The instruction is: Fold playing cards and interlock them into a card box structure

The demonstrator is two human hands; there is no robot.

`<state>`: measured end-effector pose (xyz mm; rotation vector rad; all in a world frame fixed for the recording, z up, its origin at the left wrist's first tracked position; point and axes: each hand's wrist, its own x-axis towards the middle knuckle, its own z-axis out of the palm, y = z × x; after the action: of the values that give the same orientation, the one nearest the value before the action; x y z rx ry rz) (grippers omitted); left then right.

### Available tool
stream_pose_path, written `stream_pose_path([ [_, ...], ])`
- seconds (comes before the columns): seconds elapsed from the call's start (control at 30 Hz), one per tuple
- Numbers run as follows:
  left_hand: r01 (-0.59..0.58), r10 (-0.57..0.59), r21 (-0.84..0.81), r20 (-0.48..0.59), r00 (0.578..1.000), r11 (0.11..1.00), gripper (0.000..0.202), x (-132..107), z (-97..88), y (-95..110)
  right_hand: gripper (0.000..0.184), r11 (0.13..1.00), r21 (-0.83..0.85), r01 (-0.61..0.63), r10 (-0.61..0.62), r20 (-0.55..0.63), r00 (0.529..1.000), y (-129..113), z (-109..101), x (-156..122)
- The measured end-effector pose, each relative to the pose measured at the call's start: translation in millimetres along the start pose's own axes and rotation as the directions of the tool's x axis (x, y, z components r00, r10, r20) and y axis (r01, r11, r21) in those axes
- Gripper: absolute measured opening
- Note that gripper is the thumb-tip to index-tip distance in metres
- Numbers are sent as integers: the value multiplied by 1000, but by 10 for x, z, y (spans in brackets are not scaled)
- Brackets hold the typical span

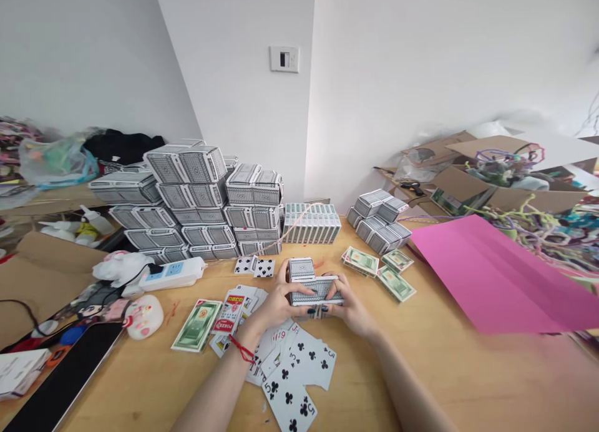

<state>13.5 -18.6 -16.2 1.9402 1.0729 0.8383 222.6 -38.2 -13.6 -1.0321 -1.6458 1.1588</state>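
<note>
Both of my hands hold a block of grey-backed playing cards (318,290) low over the middle of the table. My left hand (279,301) is closed on its left side, thumb across the top. On the right side my right hand (349,304) grips it with curled fingers. A smaller card block (301,268) sits right behind, touching or joined to it; I cannot tell which. Loose playing cards (292,382) lie face up under my left forearm, with a red poker card box (230,313) among them. Two face-up cards (255,267) are behind my left hand.
Tall stacks of card blocks (191,198) stand at the back left, with a row of green-white card boxes (312,223) beside them. Lower card blocks (380,220), green card boxes (360,260) and a pink sheet (505,276) are right. A power strip (172,274) lies left.
</note>
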Motion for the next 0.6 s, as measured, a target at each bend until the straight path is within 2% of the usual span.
stream_pose_path([
  [0.17,-22,18,-37,-103,995,999,38,-2,64,48,32,997,75,21,-17,-50,999,37,-59,22],
  [0.23,-5,-10,-98,-154,988,995,42,8,71,96,41,977,212,16,7,-106,994,64,-95,33],
  [0.3,33,-78,-226,-192,978,973,46,25,55,156,49,925,381,13,58,-175,983,83,-122,41],
  [0.37,89,-172,-407,-172,970,909,47,43,21,219,52,869,495,19,99,-210,973,78,-130,44],
  [0.43,142,-235,-549,-103,967,824,45,52,-15,277,51,846,532,39,90,-215,972,44,-114,39],
  [0.5,180,-262,-602,-50,964,778,41,48,-35,322,53,847,528,67,57,-215,975,-11,-77,25],
  [0.6,204,-294,-579,-65,954,790,38,23,-26,376,61,869,481,120,1,-243,970,-86,2,-12],
])
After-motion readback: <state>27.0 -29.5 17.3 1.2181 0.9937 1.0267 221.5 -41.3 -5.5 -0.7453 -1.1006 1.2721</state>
